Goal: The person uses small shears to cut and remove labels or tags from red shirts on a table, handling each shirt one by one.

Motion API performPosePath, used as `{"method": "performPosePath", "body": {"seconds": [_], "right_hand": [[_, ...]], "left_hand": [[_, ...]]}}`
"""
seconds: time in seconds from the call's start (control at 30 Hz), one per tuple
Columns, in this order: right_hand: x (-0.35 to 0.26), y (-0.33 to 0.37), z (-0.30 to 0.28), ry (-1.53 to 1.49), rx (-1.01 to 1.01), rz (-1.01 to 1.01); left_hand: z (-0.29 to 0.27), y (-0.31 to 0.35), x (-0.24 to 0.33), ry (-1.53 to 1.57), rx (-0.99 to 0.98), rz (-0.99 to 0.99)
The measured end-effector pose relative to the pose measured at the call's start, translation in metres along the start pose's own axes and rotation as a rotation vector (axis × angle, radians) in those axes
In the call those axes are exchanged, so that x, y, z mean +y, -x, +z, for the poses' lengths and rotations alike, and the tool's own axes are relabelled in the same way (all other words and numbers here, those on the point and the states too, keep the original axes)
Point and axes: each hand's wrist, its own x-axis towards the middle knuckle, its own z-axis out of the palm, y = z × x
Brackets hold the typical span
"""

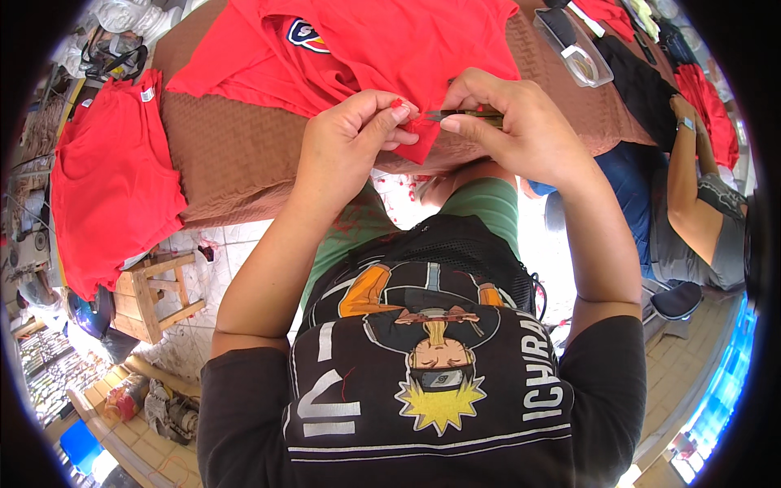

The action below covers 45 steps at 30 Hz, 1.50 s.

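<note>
My left hand (350, 142) pinches the lower edge of a red shirt (382, 49) that lies spread on a table with a brown cloth (236, 154). My right hand (512, 122) grips a small dark thread clipper (460, 115), its tip pointing left at the pinched red fabric between my thumbs. The shirt carries a small badge (307, 34) near its upper left. Both hands sit close together over the table's near edge, above my lap.
More red garments (110, 179) hang over a wooden stool (159, 293) at the left. Another person's arm (691, 187) reaches from the right toward red and black cloth (651, 89). A clear plastic box (573, 49) lies on the table's far right.
</note>
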Motion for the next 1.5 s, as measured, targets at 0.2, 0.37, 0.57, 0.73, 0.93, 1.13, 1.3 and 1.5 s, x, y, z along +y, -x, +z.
{"method": "performPosePath", "body": {"seconds": [0.2, 0.37, 0.57, 0.73, 0.93, 1.13, 1.3, 1.5], "right_hand": [[0.002, -0.003, 0.01, 0.008, 0.05, -0.064], [0.002, -0.007, 0.007, 0.015, 0.028, -0.129], [0.002, -0.011, 0.006, -0.011, -0.038, -0.155], [0.004, -0.012, 0.007, -0.038, -0.06, -0.181], [0.008, -0.013, 0.011, -0.107, -0.083, -0.216], [0.007, -0.012, 0.006, -0.075, -0.112, -0.215], [0.011, -0.01, 0.007, -0.218, -0.089, -0.126], [0.012, -0.01, 0.01, -0.172, -0.07, -0.152]], "left_hand": [[-0.002, 0.001, 0.0, -0.017, 0.034, 0.002], [-0.006, 0.0, -0.002, -0.014, 0.026, 0.011], [-0.002, 0.003, 0.006, -0.037, 0.044, -0.021], [-0.007, 0.002, 0.004, -0.036, 0.02, -0.037], [-0.008, 0.001, 0.001, 0.0, -0.025, -0.056], [-0.008, 0.001, 0.0, 0.005, -0.019, -0.048], [-0.006, 0.003, 0.003, 0.003, 0.007, -0.027], [0.0, 0.006, 0.005, -0.023, 0.039, -0.018]]}}
